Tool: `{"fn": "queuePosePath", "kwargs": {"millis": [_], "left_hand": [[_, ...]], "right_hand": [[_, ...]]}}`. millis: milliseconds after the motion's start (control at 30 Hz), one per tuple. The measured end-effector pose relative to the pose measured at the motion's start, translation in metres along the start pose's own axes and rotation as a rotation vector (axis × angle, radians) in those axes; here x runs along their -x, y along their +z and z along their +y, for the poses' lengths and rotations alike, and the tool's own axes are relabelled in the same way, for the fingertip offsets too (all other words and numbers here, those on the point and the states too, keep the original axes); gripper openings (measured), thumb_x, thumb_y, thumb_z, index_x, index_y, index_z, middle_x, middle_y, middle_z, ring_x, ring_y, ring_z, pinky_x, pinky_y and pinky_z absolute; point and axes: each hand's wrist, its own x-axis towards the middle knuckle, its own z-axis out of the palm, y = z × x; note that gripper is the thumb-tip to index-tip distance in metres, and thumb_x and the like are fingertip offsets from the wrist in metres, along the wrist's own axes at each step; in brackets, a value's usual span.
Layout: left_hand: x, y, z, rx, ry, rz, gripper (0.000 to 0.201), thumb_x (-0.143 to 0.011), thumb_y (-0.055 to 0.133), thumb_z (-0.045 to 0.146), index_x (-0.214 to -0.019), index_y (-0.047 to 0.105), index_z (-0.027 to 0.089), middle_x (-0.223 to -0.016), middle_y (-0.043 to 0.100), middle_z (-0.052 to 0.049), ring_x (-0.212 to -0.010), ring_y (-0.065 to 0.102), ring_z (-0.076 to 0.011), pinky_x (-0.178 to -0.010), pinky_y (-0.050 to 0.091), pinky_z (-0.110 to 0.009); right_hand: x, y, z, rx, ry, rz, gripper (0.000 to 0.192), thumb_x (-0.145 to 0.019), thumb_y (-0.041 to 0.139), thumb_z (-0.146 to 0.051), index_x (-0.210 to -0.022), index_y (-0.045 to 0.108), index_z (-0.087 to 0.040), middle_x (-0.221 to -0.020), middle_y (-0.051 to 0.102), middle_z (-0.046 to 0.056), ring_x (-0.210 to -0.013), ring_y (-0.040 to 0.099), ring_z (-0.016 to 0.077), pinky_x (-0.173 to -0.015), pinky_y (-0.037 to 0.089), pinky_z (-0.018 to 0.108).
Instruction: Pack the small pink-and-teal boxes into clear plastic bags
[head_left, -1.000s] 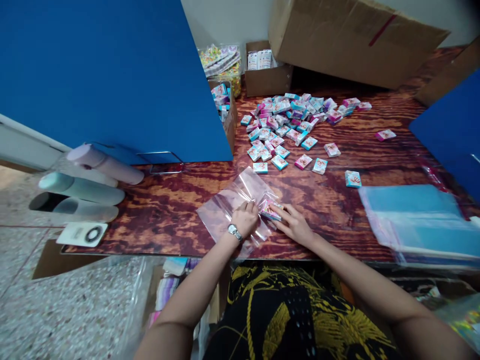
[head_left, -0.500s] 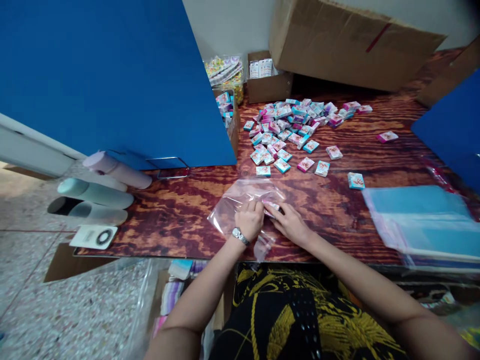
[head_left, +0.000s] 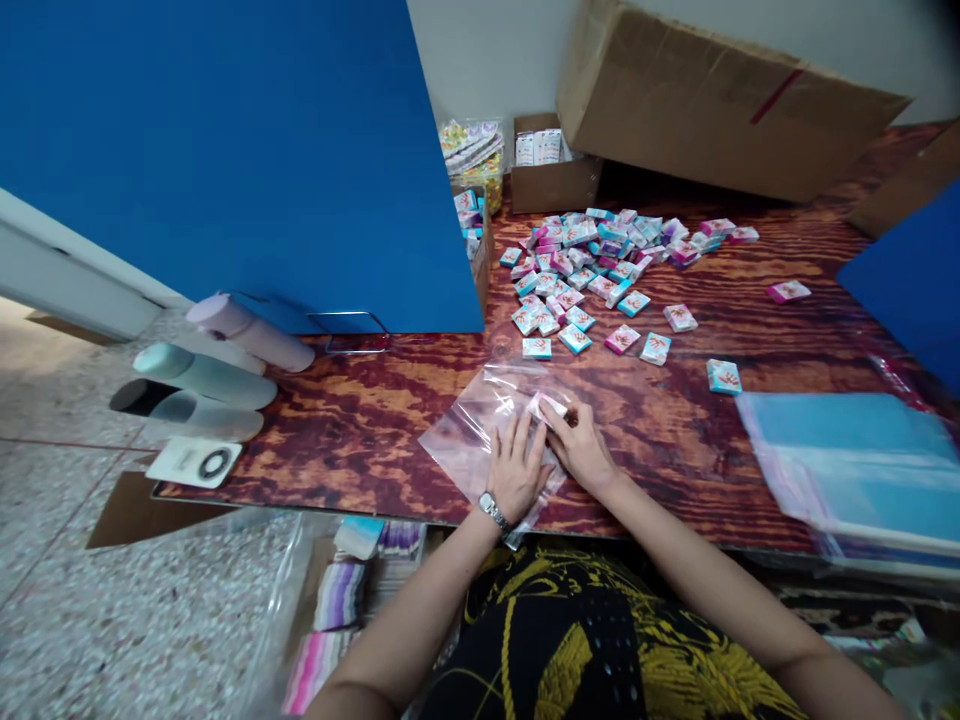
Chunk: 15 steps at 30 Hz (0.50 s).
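A clear plastic bag point(head_left: 480, 420) lies flat on the wooden table point(head_left: 360, 420) in front of me. My left hand point(head_left: 516, 468), with a watch on its wrist, presses flat on the bag, fingers apart. My right hand point(head_left: 579, 447) pinches a small pink-and-white packet point(head_left: 546, 406) at the bag's right side; whether the packet is inside the bag I cannot tell. A spread of several small teal and pink packets point(head_left: 592, 270) lies further back on the table.
A blue panel point(head_left: 247, 150) stands at the left, a large cardboard box point(head_left: 712, 95) and a small open box point(head_left: 547, 170) at the back. A stack of clear bags point(head_left: 855, 460) lies at the right. Pastel rolls point(head_left: 210, 375) rest at the table's left edge.
My left hand has gone from gripping the bag's edge to lying flat on it. The right hand stays on the small packet, shifted slightly left. The view has tilted.
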Motion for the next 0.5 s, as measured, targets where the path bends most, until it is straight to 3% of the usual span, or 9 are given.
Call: {"fn": "queuePosePath", "kwargs": {"millis": [133, 267, 367, 500], "left_hand": [[-0.001, 0.0, -0.002, 0.001, 0.003, -0.003, 0.06, -0.089, 0.051, 0.039, -0.142, 0.038, 0.015, -0.149, 0.033, -0.02, -0.141, 0.023, -0.0358, -0.109, 0.025, -0.062], [-0.001, -0.002, -0.002, 0.005, -0.006, 0.017, 0.061, -0.088, 0.053, 0.042, -0.142, 0.039, 0.018, -0.15, 0.031, -0.02, -0.142, 0.02, -0.0382, -0.109, 0.022, -0.064], [-0.001, -0.004, -0.001, 0.023, -0.039, 0.032, 0.06, -0.086, 0.056, 0.043, -0.141, 0.04, 0.024, -0.153, 0.024, -0.02, -0.142, 0.017, -0.0394, -0.109, 0.022, -0.065], [0.0, -0.005, 0.0, 0.036, -0.09, 0.024, 0.055, -0.086, 0.055, 0.045, -0.132, 0.05, 0.015, -0.153, 0.023, -0.023, -0.143, 0.016, -0.0393, -0.109, 0.021, -0.065]], "right_hand": [[-0.008, 0.003, 0.004, 0.032, -0.025, -0.019, 0.046, -0.093, 0.049, -0.029, -0.139, 0.046, -0.027, -0.107, 0.043, 0.011, -0.089, 0.058, 0.0221, -0.076, 0.058, 0.037], [-0.006, -0.006, 0.012, 0.001, -0.141, -0.011, 0.046, -0.093, 0.048, -0.025, -0.139, 0.045, -0.023, -0.117, 0.045, 0.014, -0.101, 0.057, 0.0233, -0.084, 0.056, 0.036], [-0.002, -0.012, 0.016, 0.102, -0.159, -0.041, 0.047, -0.092, 0.047, -0.02, -0.138, 0.046, -0.03, -0.119, 0.049, 0.013, -0.1, 0.057, 0.0233, -0.083, 0.055, 0.037], [-0.002, -0.012, 0.015, 0.242, -0.148, 0.043, 0.047, -0.09, 0.054, -0.022, -0.134, 0.051, -0.036, -0.124, 0.051, 0.012, -0.109, 0.054, 0.0277, -0.091, 0.05, 0.046]]}}
